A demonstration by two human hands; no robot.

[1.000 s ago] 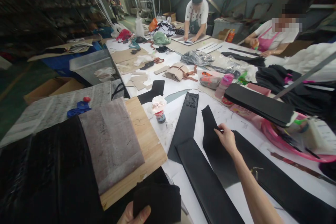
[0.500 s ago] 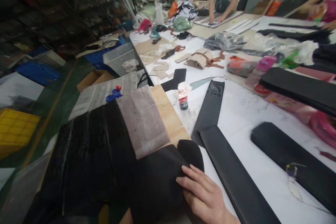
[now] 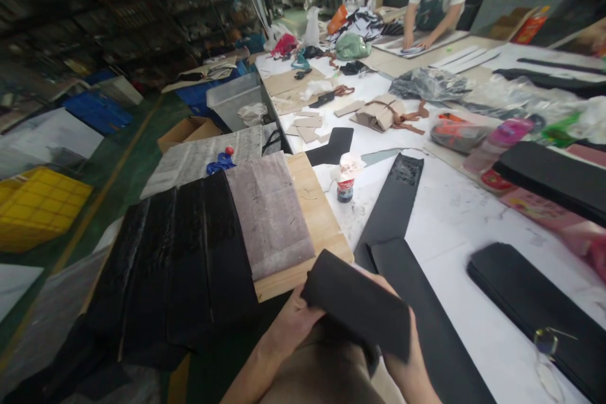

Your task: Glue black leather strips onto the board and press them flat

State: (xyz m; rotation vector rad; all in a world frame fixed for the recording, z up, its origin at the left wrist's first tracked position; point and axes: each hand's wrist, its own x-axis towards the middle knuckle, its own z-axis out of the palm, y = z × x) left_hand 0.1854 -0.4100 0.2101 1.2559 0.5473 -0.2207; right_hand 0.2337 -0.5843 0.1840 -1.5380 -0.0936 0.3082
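While a co-worker (image 3: 438,3) leans over the far end of the table (image 3: 449,221), the person nearest me holds a black piece (image 3: 357,309) up in front of the lap. The left hand (image 3: 294,320) is closed on its left end and the right hand (image 3: 411,363) grips its right end, so it slants down to the right. Its upper corner overlaps the near edge of the wooden board (image 3: 324,202) from here; whether they touch, I can't tell. On that board a grey sheet (image 3: 269,218) stops short of the right edge, leaving a strip of wood showing, and a small jar (image 3: 345,189) stands just beyond. To the right of the hands, a long black strip (image 3: 435,328) runs toward the near side. Past it, white tabletop opens out as far as a black stack (image 3: 530,303), where eyeglasses (image 3: 545,342) sit along the near edge.
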